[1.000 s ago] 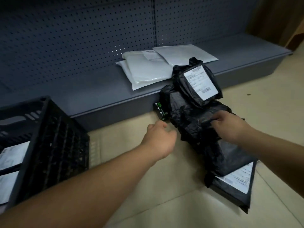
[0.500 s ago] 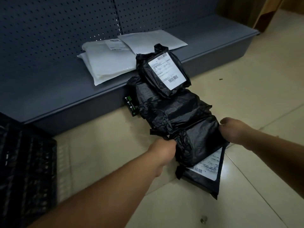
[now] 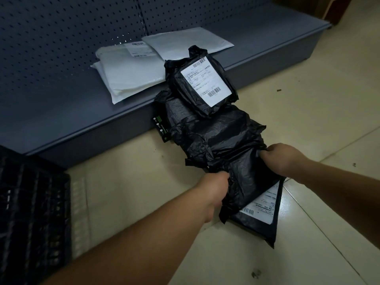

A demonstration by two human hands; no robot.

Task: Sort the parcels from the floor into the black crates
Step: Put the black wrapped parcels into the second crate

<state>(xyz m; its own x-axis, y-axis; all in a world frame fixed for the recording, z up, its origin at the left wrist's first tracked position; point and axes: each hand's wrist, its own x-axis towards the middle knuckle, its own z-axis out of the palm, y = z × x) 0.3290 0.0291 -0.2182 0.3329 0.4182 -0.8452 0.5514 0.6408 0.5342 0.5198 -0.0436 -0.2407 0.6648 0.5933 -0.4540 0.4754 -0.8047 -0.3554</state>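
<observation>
Head view
Left hand: fingers curled into the crinkled plastic on the left edge of a black parcel, gripping it.
Right hand: clamped on the same parcel's right edge, fingers tucked into the wrap; the two hands sit apart, one on each side.
Gripped parcel: lies in a row of black bags on the floor, its near end overlapping a flat black mailer with a white label.
Flat mailer: lowest in the row, nearest the camera, flat on the tiles.
Middle parcel: bulky black bag just beyond the gripped one, touching it.
Labelled parcel: black, large white barcode label facing up, propped against the edge of the grey shelf.
Small dark box: green print, wedged between the middle parcel and the shelf base.
White mailers: stacked on the shelf, a third pale one beside them to the right.
Black crate: at lower left on the floor, well apart from the parcels; its inside is not visible.
</observation>
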